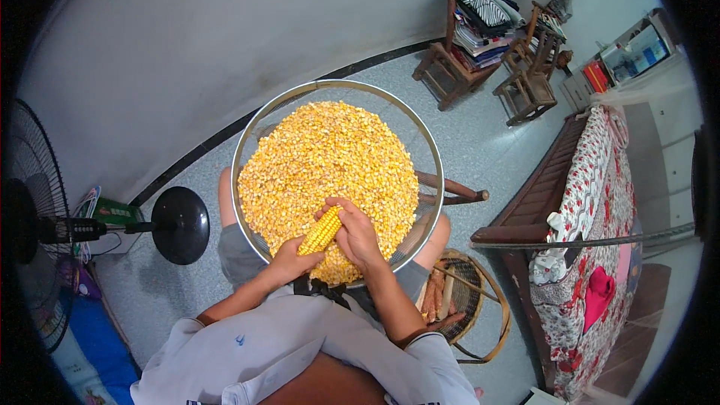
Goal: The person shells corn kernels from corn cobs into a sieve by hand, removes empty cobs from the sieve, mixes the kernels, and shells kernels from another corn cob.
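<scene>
A yellow ear of corn (322, 232) lies slantwise between my two hands, its rows of kernels facing up. Around its lower end my left hand (293, 259) is closed, thumb along the side. My right hand (355, 232) grips the upper end, with fingers curled over the tip. Both hands are over the near part of a round sieve (436, 152) with a metal rim and mesh bottom, which rests across my thighs. A broad heap of loose corn kernels (332, 152) fills most of the sieve.
A woven basket (471, 275) holding bare corncobs (434, 292) stands by my right leg. On the left is a standing fan (180, 225). Wooden chairs (458, 76), one stacked with cloth and papers, stand ahead right. A bed with floral bedding (579, 292) is at right.
</scene>
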Available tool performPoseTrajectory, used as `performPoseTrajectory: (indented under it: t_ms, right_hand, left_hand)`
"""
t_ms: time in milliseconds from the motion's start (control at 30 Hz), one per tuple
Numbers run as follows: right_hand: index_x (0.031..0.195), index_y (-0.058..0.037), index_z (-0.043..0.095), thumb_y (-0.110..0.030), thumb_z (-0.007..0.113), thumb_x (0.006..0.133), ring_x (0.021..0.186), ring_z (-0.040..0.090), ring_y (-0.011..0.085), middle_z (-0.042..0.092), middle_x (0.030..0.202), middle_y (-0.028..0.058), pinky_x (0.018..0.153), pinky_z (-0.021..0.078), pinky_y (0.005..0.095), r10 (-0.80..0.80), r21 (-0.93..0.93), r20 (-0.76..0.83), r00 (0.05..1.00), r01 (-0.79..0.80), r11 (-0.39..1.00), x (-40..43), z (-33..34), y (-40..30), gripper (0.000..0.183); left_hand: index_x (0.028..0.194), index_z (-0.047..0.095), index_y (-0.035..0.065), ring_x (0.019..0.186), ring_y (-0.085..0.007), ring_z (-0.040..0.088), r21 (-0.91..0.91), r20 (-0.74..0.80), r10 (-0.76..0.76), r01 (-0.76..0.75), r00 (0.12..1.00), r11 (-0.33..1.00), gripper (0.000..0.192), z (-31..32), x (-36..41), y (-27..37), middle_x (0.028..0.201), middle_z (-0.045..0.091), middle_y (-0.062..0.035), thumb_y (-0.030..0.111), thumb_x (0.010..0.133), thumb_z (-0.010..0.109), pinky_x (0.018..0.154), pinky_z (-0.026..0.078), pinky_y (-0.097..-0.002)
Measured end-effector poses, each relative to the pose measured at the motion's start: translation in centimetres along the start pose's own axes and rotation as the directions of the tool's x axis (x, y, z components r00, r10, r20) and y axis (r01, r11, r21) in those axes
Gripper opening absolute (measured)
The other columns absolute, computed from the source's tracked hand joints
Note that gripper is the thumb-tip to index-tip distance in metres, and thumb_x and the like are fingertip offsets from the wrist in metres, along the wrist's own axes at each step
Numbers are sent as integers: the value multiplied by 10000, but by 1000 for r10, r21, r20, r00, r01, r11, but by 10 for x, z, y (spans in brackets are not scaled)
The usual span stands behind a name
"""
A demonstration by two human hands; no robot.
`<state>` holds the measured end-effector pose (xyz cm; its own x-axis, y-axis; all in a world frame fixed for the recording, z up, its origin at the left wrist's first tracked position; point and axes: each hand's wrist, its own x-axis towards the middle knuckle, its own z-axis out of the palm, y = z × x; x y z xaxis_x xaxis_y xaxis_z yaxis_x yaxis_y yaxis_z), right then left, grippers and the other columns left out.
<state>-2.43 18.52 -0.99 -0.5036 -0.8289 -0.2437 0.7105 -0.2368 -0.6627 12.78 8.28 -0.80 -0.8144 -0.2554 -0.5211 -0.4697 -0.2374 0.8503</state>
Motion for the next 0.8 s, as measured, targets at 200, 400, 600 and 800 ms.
performPoseTrajectory:
  t_ms: [200,400,600,800]
  right_hand:
    - [1195,51,512,-176,402,1026,900,616,239,602,948,129,842,513,380,8,20,-152,988,-5,1000,11,11,1,303]
    - [1187,32,511,-269,401,1039,791,610,247,586,833,92,750,521,393,107,162,-317,942,-58,985,19,-2,23,353]
    - [1232,5,506,-235,392,1039,937,624,251,589,1012,117,862,529,391,-36,39,-306,951,51,998,5,4,30,328]
    - [1011,-19,541,-291,412,1030,728,588,213,560,815,102,684,533,370,-70,-109,-434,898,25,994,20,7,34,302]
  left_hand:
    - [1071,612,25,659,-228,642,248,-185,222,-173,957,953,389,6,-2,-2,745,657,-93,267,793,736,629,508,-354]
    - [1061,630,56,801,-337,669,522,-197,290,-150,937,840,420,-3,3,-14,842,665,-200,305,744,750,700,517,-396]
    - [1058,633,24,712,-261,651,64,-104,86,-80,991,995,422,0,11,-18,777,653,-157,293,759,758,678,513,-362]
    - [1140,606,43,773,-332,668,494,-186,342,-213,921,843,474,5,8,-18,843,674,-193,299,767,744,688,517,-405]
